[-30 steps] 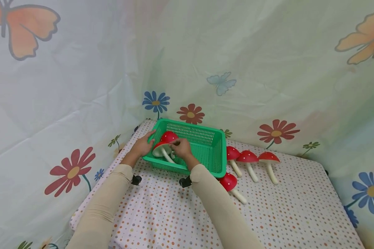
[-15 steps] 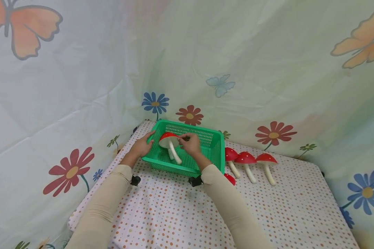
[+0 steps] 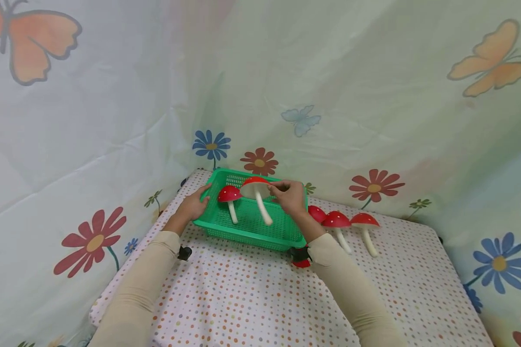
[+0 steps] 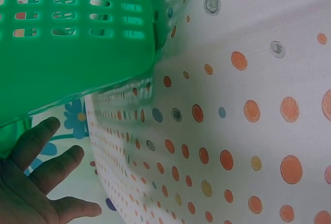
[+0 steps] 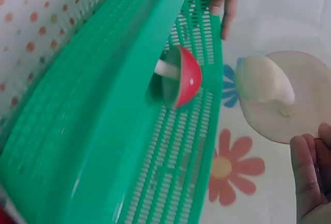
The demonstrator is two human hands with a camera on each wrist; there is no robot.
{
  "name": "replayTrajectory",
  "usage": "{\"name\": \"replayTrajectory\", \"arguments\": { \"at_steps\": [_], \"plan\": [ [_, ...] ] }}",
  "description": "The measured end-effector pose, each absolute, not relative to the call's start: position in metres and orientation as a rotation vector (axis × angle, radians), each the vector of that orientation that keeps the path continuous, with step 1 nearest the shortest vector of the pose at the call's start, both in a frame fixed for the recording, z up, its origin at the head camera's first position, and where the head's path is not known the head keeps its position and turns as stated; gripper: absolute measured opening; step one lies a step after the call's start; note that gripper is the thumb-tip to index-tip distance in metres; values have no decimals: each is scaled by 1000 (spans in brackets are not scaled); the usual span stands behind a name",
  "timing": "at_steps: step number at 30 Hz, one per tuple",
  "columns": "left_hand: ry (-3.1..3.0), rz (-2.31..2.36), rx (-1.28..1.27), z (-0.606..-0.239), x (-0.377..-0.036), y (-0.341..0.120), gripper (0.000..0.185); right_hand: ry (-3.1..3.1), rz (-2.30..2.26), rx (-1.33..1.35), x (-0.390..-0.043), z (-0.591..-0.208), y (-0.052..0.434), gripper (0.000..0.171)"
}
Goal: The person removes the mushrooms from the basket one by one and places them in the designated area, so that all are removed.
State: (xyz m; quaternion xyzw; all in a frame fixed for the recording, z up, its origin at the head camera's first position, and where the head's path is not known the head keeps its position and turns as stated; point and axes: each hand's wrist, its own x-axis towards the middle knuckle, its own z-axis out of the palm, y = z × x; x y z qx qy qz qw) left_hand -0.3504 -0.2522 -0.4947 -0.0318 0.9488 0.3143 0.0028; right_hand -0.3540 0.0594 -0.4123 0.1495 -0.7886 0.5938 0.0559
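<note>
My right hand (image 3: 292, 196) pinches the cap edge of a toy mushroom (image 3: 263, 208) with a red cap and a white stem. It hangs over the green plastic basket (image 3: 247, 241), stem pointing down. In the right wrist view the pale underside of this mushroom's cap (image 5: 315, 110) faces the camera. Inside the basket, toward its left end, is a second mushroom (image 3: 229, 193) with white dots on its red cap. At the basket's left rim my left hand (image 3: 191, 206) grips the edge between thumb and fingers; the other fingers (image 4: 57, 169) spread loosely outside.
Right of the basket lie several more mushrooms, including a dotted one (image 3: 336, 220) and one at the far right (image 3: 365, 220). Another red cap (image 3: 301, 263) shows partly behind my right wrist. A dotted cloth (image 3: 243, 299) covers the table; printed curtains (image 3: 351, 120) enclose it.
My right hand has moved right and up with the mushroom, parting it from the one in the basket. The left hand has stayed at the rim.
</note>
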Motion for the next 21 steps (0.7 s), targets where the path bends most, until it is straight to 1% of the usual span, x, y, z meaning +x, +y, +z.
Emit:
{"name": "replayTrajectory", "arguments": {
  "at_steps": [8, 14, 21],
  "plan": [
    [2976, 983, -98, -494, -350, -253, 54, -2387, 1747, 342, -337, -407, 115, 32],
    [2943, 1014, -103, -492, -350, -252, 55, -2402, 1539, 239, -323, -405, 167, 33],
    [2953, 978, -114, -492, -349, -252, 55, -2429, 1350, 93, -306, -419, 225, 31]
  ]
}}
